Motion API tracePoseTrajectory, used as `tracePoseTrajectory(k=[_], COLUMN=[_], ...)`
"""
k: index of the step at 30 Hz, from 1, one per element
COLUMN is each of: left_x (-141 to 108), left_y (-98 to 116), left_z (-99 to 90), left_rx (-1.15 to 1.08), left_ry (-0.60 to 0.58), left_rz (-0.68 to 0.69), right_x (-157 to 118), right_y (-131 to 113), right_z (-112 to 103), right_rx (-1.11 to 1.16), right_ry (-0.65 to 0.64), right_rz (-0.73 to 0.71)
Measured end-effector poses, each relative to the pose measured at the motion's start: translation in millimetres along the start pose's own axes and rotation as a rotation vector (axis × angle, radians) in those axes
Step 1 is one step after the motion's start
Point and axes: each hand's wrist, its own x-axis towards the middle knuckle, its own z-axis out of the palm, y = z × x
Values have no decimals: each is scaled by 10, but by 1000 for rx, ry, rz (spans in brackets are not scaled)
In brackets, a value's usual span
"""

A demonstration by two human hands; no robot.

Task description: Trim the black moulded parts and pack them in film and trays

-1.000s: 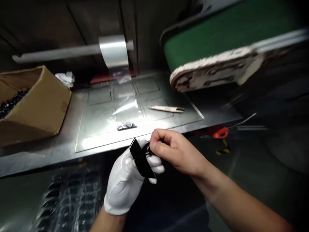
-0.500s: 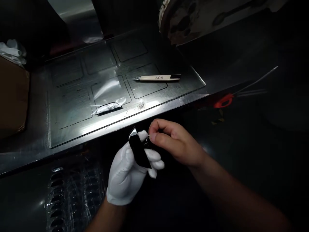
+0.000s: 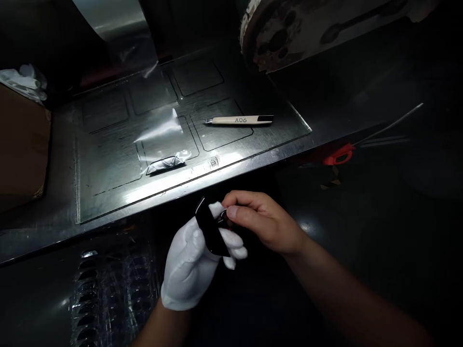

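My left hand, in a white glove, holds a glossy black plate with slanted ends between thumb and fingers, below the table edge. My bare right hand pinches at the plate's right side, thumb against forefinger, close to the gloved fingertips. A small dark curved piece shows at that pinch; what exactly the fingers grip is too small to name. Beyond the hands, a pale craft knife marked A06 lies on the clear mat. A piece wrapped in clear film rests near the mat's front edge.
A cardboard box stands at the left. At the lower left is a clear plastic tray with several dark pieces. A worn machine wheel overhangs the table at the top right. Something red-handled lies at the right.
My right thumb and forefinger have moved slightly down, and the dark curved piece shows more clearly by them. The black plate has tilted a little. The whole view has shifted slightly.
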Motion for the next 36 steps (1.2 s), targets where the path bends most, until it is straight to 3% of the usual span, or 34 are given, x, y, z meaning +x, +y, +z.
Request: tracePoseTrajectory(k=[9, 23, 26, 29, 32, 36], left_x=[-48, -32, -19, -21, -43, -76], left_y=[40, 28, 3, -2, 4, -18], left_z=[-95, -179, -207, -247, -280, -291], left_rx=[106, 13, -51, -128, -172, -134], left_ry=[-40, 18, 104, 162, 118, 19], left_rz=[-23, -1, -49, -107, -80, -60], right_x=[-32, -4, -29, -23, 12, 3], right_y=[55, 40, 37, 39, 45, 40], right_z=[-5, 89, 70, 12, -56, -97], right_rx=[-14, -22, -106, -407, -661, -724], right_ry=[-60, -49, 7, 35, -60, -160], right_rz=[51, 32, -67, -353, -605, -641])
